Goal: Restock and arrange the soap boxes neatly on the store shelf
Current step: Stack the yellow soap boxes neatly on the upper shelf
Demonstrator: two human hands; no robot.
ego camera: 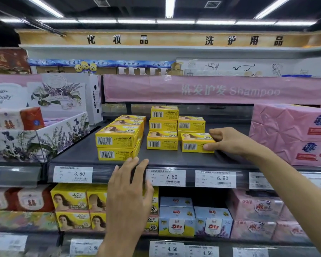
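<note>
The right hand [228, 140] grips a yellow soap box [195, 144] at 3 o'clock of the stacks [162, 127] — the left hand [130, 190], fingers straight and empty, is at the shelf [165, 158] lip.

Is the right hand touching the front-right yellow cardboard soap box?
Touching. The head view shows the right hand pinching the yellow cardboard soap box: thumb on its front, fingers on top.

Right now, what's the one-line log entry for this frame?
phase: arranging | right hand: grips front-right yellow soap box on dark shelf | left hand: fingers straight, at shelf front edge
</note>
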